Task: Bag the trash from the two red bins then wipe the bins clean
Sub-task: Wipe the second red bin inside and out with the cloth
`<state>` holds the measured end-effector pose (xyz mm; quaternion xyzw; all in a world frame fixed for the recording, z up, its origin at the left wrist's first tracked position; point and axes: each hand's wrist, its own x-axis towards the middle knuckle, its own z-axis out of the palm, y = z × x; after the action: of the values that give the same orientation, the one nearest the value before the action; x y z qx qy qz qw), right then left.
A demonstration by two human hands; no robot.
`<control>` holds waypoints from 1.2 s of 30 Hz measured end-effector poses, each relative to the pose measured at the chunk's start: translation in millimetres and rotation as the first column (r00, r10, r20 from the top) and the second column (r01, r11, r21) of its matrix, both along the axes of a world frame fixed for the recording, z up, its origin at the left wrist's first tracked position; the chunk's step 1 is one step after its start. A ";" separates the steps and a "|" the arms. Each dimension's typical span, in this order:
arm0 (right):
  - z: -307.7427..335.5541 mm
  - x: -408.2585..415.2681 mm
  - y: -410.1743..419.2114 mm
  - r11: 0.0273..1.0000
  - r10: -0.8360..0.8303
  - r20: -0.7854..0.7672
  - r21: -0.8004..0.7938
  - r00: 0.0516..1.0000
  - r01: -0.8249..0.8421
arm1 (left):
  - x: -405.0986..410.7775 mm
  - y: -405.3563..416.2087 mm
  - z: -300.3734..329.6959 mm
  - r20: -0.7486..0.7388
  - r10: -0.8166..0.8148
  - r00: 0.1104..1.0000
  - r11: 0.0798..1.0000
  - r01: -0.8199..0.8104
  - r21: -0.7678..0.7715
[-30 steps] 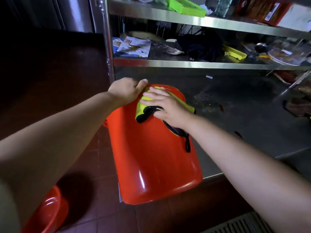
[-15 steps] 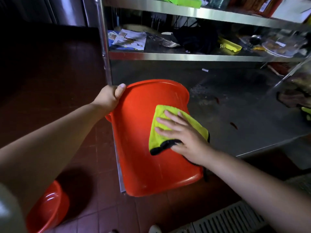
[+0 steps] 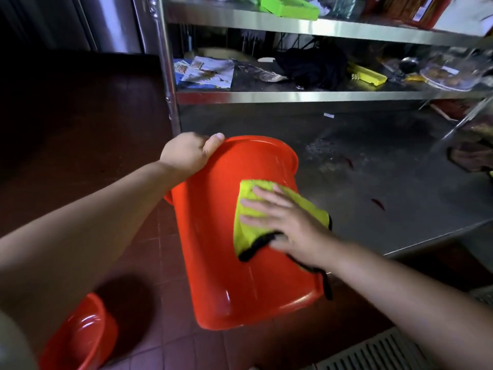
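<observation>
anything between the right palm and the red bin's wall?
Yes, in the head view a yellow-green cloth with black trim lies flat under the right hand, pressed against the outer wall of the red bin. The left hand grips its edge bare.

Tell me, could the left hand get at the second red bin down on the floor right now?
Probably not at once. The left hand grips the base rim of the overturned red bin, steadying it while the right hand presses the yellow cloth. The second red bin itself lies unobstructed below that arm.

Left hand (image 3: 188,153) curled, gripping; right hand (image 3: 286,222) flat, fingers spread.
</observation>
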<state>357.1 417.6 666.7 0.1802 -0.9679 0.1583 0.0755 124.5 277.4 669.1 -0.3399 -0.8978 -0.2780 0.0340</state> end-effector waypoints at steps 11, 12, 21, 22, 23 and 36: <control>17.3 -76.1 19.2 0.983 -0.160 -0.008 -0.095 0.987 0.158 | -9.3 19.7 1.4 -0.040 -0.017 0.999 0.999 0.016 -0.029; 14.4 -65.3 17.3 0.985 -0.154 -0.010 -0.083 0.988 0.153 | -8.9 22.6 2.7 -0.041 -0.016 0.999 0.999 0.014 -0.052; -15.1 69.3 -1.5 0.987 0.024 0.091 0.153 0.996 -0.038 | -2.1 48.2 12.9 -0.030 -0.025 0.999 0.987 0.020 -0.158; -17.8 79.7 -1.2 0.990 0.046 0.127 0.127 0.991 -0.062 | -1.5 49.7 13.8 -0.030 -0.026 0.999 0.985 0.021 -0.169; -17.9 85.9 -0.5 0.991 0.068 0.157 0.100 0.985 -0.084 | -1.0 51.0 14.7 -0.030 -0.030 0.999 0.984 0.024 -0.177; 19.1 -71.2 33.3 0.997 -0.070 0.035 0.032 0.997 0.069 | -8.4 47.3 20.2 0.164 -0.105 0.981 0.993 0.112 -0.034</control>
<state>285.8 450.9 685.8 0.1446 -0.9771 0.1439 0.0605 116.0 324.7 689.3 -0.3653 -0.8835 -0.2866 -0.0617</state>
